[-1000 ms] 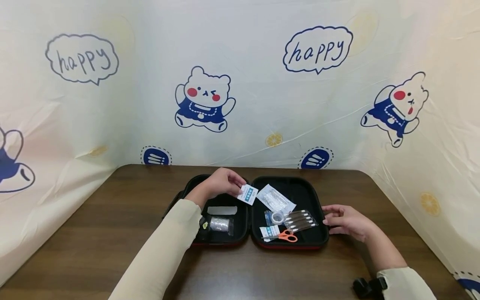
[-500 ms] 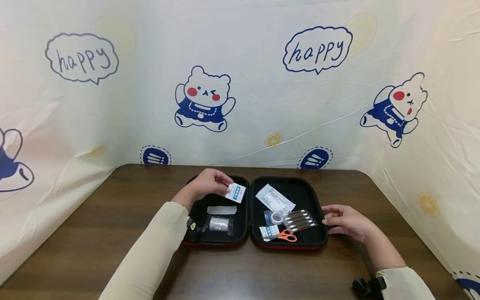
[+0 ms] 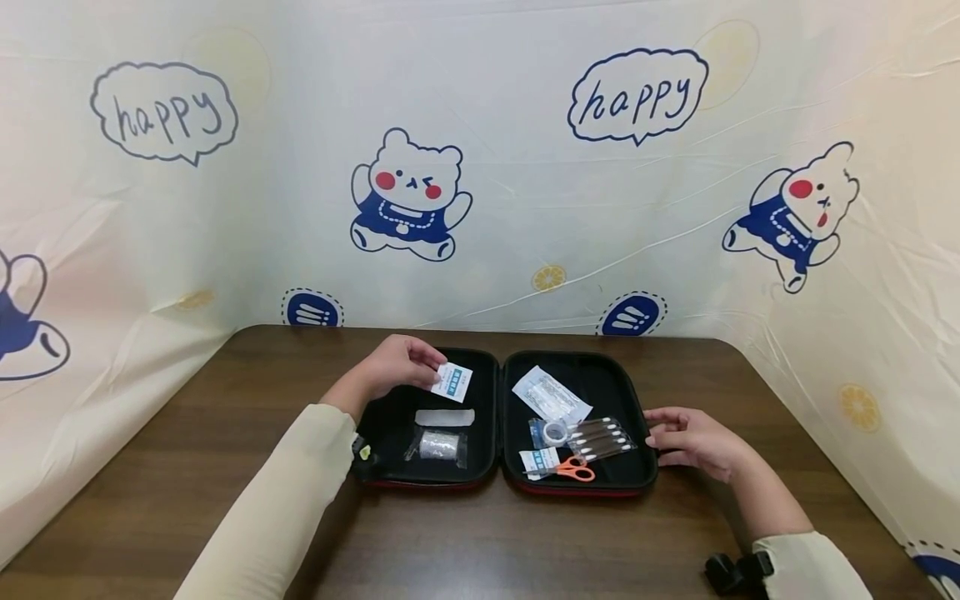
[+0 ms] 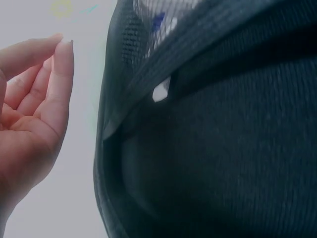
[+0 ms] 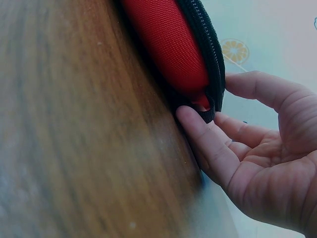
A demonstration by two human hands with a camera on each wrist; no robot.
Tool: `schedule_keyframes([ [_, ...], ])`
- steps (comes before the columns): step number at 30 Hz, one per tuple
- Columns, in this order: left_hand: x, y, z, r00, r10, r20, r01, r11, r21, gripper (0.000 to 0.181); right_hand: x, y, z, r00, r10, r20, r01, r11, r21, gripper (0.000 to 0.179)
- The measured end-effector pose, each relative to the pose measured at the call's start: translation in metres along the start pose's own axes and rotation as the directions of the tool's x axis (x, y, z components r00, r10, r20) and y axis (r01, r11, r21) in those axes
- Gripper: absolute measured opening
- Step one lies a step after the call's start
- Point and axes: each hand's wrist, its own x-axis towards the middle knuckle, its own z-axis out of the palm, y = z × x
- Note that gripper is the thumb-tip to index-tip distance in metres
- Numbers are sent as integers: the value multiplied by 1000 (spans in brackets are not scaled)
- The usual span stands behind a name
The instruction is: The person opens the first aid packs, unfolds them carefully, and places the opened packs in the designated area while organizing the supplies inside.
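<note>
My left hand (image 3: 397, 367) pinches a small white-and-blue packet (image 3: 454, 382) by its edge, over the left half of an open black-lined case (image 3: 487, 433). In the left wrist view, thumb and finger meet at the tips, with barely a corner of the packet showing. Below it in that half lie a white strip (image 3: 445, 417) and a clear bag with a rolled bandage (image 3: 439, 445). At the case's right end, my right hand (image 3: 693, 442) holds the edge between thumb and fingers. The right wrist view shows the red shell (image 5: 171, 44) and a black loop (image 5: 207, 115) there.
In the right half lie a white sachet (image 3: 551, 395), a roll of white tape (image 3: 554, 433), bagged cotton swabs (image 3: 602, 440), orange-handled scissors (image 3: 575, 470) and a small white-and-blue packet (image 3: 538, 459). The case rests on a brown table (image 3: 525, 550) before a printed curtain (image 3: 510, 167).
My left hand has moved left with the packet, from near the case's hinge to over the left half. My right hand has stayed at the right edge.
</note>
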Motion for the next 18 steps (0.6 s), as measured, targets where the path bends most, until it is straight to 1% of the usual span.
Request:
schedule_keyframes([
  [8,-10,-4,-12,999,-9,-34,9,1000,-3,29,1,2,-1,1000,2,-4,-2,1000,1,65],
  [12,-16,-6,-19,999,-11,-46,12,1000,17,30,1,2,-1,1000,0,-2,0,1000,1,65],
  [16,-21,-12,-28,998,-23,-62,25,999,32,31,1,2,-1,1000,-2,0,2,1000,2,65],
  [18,-24,-16,-32,997,-38,-71,40,999,31,32,2,2,-2,1000,-4,0,4,1000,2,65],
])
